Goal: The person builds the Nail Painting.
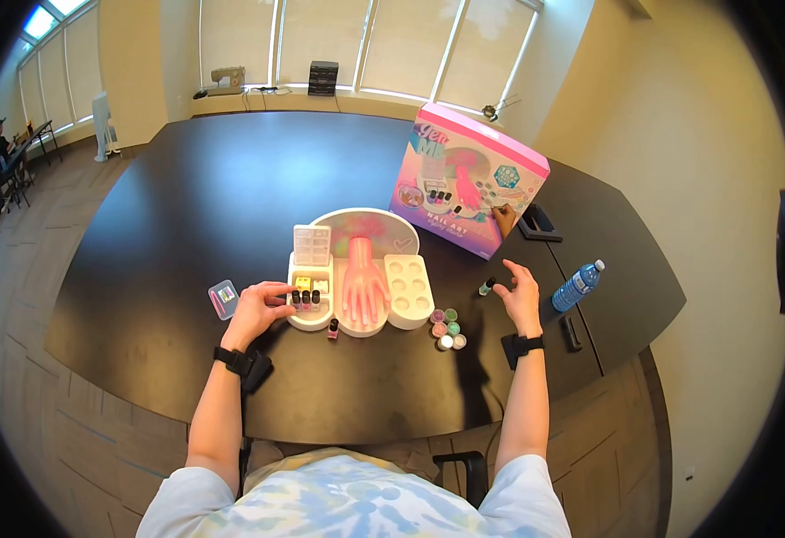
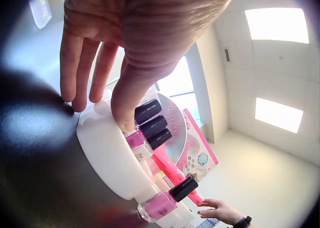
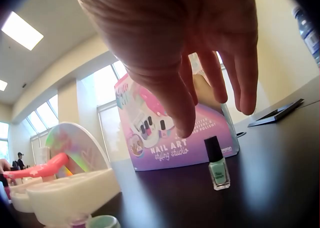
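In the head view my left hand (image 1: 263, 309) is at the left compartment of the white nail station (image 1: 297, 320). My thumb lies against the end of a row of three black-capped polish bottles (image 2: 142, 147); my index fingertip is hidden in the left wrist view, the other fingers hang outside the rim. One pink bottle (image 1: 333, 329) stands in front of the station, whose middle holds a pink model hand (image 1: 364, 285). My right hand (image 1: 520, 296) is held above the table, fingers apart and holding nothing, by an upright green polish bottle (image 3: 219, 172).
A large pink and purple box (image 1: 464, 184) stands behind on the right. A water bottle (image 1: 579, 285) is at the right, small round pots (image 1: 451, 329) sit in front of the station, and a clear case (image 1: 223, 299) lies at the left.
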`<state>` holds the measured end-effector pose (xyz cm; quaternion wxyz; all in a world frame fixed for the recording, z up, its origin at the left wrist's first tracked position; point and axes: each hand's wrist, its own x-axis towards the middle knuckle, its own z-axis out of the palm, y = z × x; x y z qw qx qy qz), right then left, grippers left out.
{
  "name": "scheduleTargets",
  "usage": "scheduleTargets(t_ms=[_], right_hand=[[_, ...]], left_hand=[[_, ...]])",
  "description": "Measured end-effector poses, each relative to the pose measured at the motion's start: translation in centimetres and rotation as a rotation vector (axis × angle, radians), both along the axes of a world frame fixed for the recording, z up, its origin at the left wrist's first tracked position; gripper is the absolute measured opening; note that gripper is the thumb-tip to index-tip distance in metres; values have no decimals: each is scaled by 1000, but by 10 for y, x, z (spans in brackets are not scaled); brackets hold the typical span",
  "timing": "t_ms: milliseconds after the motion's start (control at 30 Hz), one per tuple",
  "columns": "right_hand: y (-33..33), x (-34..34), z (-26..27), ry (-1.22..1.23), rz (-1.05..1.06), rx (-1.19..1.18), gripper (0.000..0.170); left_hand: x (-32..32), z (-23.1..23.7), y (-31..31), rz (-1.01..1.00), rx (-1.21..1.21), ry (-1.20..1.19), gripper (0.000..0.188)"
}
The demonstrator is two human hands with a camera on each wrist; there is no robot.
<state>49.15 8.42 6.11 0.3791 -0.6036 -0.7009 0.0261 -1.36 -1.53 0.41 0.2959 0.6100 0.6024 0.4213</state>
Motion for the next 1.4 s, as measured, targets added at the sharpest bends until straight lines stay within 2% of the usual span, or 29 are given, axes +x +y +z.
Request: scheduleTargets(t_ms=[67,133,167,300,367,467,600,800,900,1000,1067,1133,1333,1400], right_hand=[[7,5,-3,-1,17,-79,54],[21,11,-14,-161,94,-114,53],[28,12,-19,-131,106,-173,49],[45,11,-34,-181,88,-137,41],[49,8,-35,-154,14,-111,30],[53,6,-37,-108,4,-103,24],[53,7,-36,-139,8,-91,21],[25,-14,-2,-151,27,-42,17],[-4,-42,21,-43,254,1,18],[-37,-80,34,12,460,-106,17],[-60,-108,35,175,519,-292,16],[-60,-121,8,60,605,-198,16],[-71,-152,-14,-69,618,-158,11],[-73,-156,-18,-81,597,-246,11]], left_hand=[[0,-1,0,11,-10,-3,45],[0,0,-1,16,-11,-11,45],[0,0,-1,20,-15,-19,45],[-1,-3,0,7,-10,-57,45],[-1,-3,0,12,-10,-34,44],[-1,-5,1,8,-3,-41,45],[-1,-4,1,-6,-7,-83,45],[-2,-6,2,3,-7,-51,45],[-1,-2,0,-2,-13,-60,45],[-2,-3,1,-4,-24,-62,45],[-3,-9,3,-9,-18,-101,45],[-3,-13,6,-15,-17,-113,45],[-2,-8,3,-13,-30,-110,44],[-2,-5,1,-15,-34,-117,44]])
